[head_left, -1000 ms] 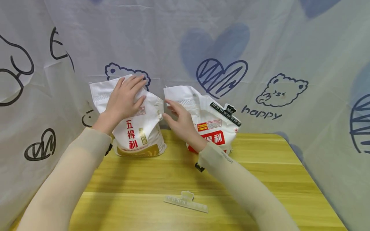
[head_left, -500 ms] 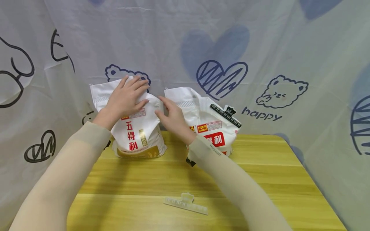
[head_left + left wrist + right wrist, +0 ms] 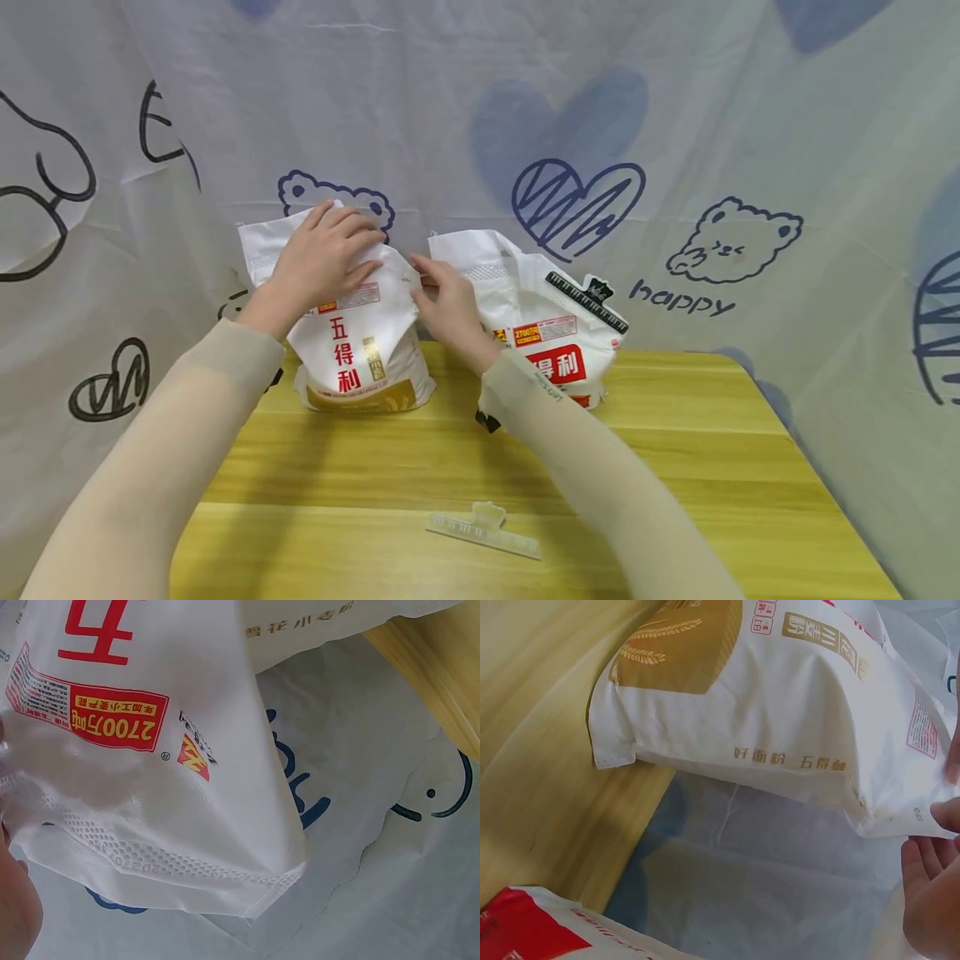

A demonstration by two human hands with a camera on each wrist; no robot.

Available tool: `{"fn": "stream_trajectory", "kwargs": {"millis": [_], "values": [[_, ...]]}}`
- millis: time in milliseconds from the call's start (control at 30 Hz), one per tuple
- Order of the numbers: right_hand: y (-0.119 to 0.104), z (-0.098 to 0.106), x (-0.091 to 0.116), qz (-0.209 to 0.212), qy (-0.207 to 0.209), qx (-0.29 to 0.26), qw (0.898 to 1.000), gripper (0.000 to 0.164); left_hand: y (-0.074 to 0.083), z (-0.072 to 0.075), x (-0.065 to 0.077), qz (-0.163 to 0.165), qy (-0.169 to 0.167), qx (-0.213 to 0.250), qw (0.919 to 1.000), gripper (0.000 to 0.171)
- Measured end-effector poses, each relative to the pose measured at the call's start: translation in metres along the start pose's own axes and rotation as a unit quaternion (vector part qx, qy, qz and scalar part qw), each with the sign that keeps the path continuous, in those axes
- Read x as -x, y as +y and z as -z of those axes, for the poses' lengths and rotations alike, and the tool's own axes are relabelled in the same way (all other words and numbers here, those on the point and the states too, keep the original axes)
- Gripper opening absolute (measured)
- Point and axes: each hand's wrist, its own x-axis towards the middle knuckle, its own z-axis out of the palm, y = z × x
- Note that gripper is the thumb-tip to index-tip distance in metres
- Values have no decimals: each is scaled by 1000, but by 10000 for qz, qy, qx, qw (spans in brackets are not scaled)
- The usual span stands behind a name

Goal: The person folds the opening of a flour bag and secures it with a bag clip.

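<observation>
In the head view, a white flour bag (image 3: 352,333) with red lettering and a gold lower band stands at the back left of the table. My left hand (image 3: 326,250) grips its top, fingers over the upper edge and thumb on the front. At the bag's upper right corner my right hand (image 3: 446,308) pinches the material. In the right wrist view, the right thumb (image 3: 946,816) lies on the front face and the fingers are under the corner. The bag's printed mesh band (image 3: 150,851) shows in the left wrist view.
A second flour bag (image 3: 558,333) stands to the right, its folded top held by a black piano-key clip (image 3: 585,300). A clear clip (image 3: 483,531) lies on the table (image 3: 675,467) near the front. A printed curtain (image 3: 450,108) hangs behind.
My right hand has moved left from beside the bag onto its upper right corner and now pinches it. My left hand has stayed on the bag's top, its fingers more bent.
</observation>
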Motion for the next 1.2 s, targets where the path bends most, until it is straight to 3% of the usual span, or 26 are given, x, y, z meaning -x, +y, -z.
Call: {"fn": "stream_trajectory", "kwargs": {"millis": [333,633,933,1200], "values": [[3,-8,1,140,597,599,9963,20,4,-1,8,-281,985,33,9947,25],[5,-9,8,198,742,615,9951,16,5,-3,13,-287,1598,-223,9865,6],[7,-16,17,358,641,633,9953,12,9,-1,29,-198,1611,12,9867,10],[8,-23,23,381,411,570,9968,9,13,-4,43,-62,1562,653,9855,15]]}}
